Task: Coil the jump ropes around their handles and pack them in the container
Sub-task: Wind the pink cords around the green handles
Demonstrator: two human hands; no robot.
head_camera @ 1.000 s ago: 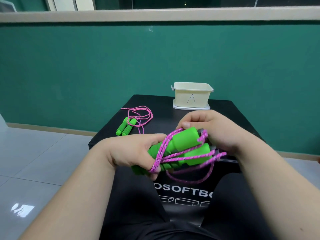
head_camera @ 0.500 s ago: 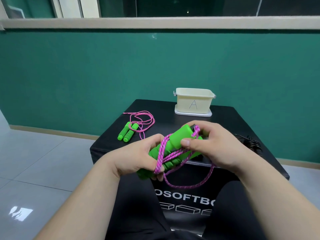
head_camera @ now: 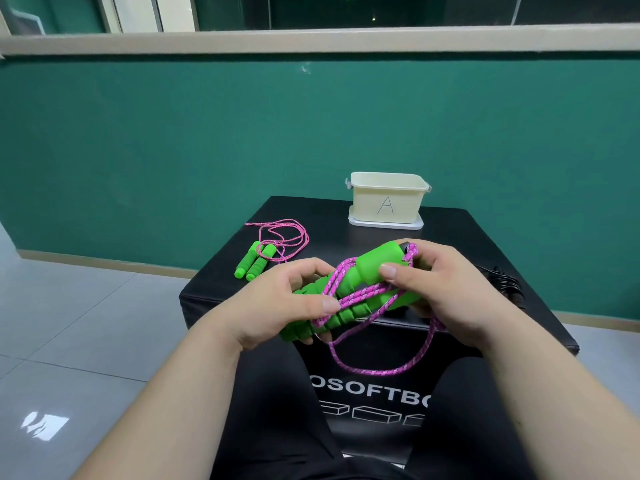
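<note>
I hold a pair of green foam handles (head_camera: 370, 268) together over the front edge of the black box. My left hand (head_camera: 280, 303) grips their lower end. My right hand (head_camera: 440, 289) grips the upper end, thumb pressing the pink rope (head_camera: 367, 293) against the foam. Several turns of rope cross the handles, and a loose loop hangs below. A second jump rope (head_camera: 258, 259) with green handles and thin pink cord lies loose on the box's left side. The cream container (head_camera: 386, 197) marked "A" stands open at the back.
The black soft box (head_camera: 346, 237) serves as the table, its front printed with white letters. The container stands on its white lid (head_camera: 386, 223). A black cable (head_camera: 504, 280) lies at the box's right edge. Grey tiled floor lies left; a green wall stands behind.
My right hand has come over the top end of the handles and its thumb now pins the rope there. The hanging loop has grown shorter.
</note>
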